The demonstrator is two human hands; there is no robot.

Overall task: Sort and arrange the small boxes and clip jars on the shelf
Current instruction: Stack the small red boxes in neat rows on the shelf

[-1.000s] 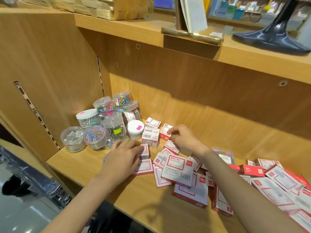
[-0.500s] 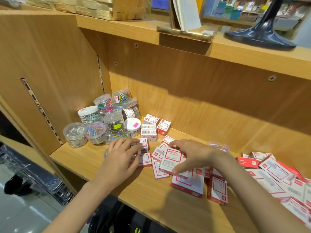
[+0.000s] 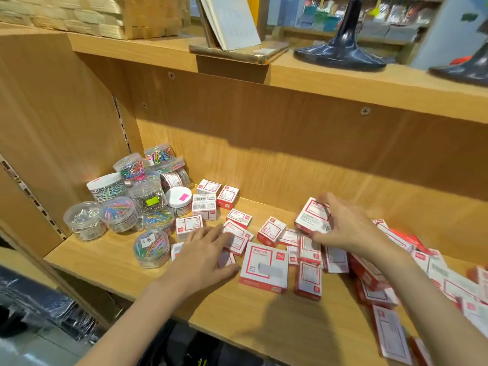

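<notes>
Several clear clip jars (image 3: 124,199) stand bunched at the shelf's left end, and one jar of coloured clips (image 3: 151,248) sits nearer the front. Red-and-white small boxes (image 3: 272,231) lie scattered over the wooden shelf (image 3: 105,260), with a bigger box (image 3: 264,268) flat in the middle. My left hand (image 3: 204,256) lies flat, fingers spread, on a few small boxes beside the front jar. My right hand (image 3: 343,225) grips a medium red-and-white box (image 3: 311,216), tilted up off the pile.
A loose heap of larger red-and-white boxes (image 3: 435,273) fills the shelf's right side and front right edge. The upper shelf (image 3: 317,77) overhangs close above, carrying a dark stand base (image 3: 340,55) and a book. A side panel walls the left.
My right hand moved right and lifted a medium box off the pile. My left hand slid slightly right, uncovering the front jar of coloured clips. The camera moved closer.
</notes>
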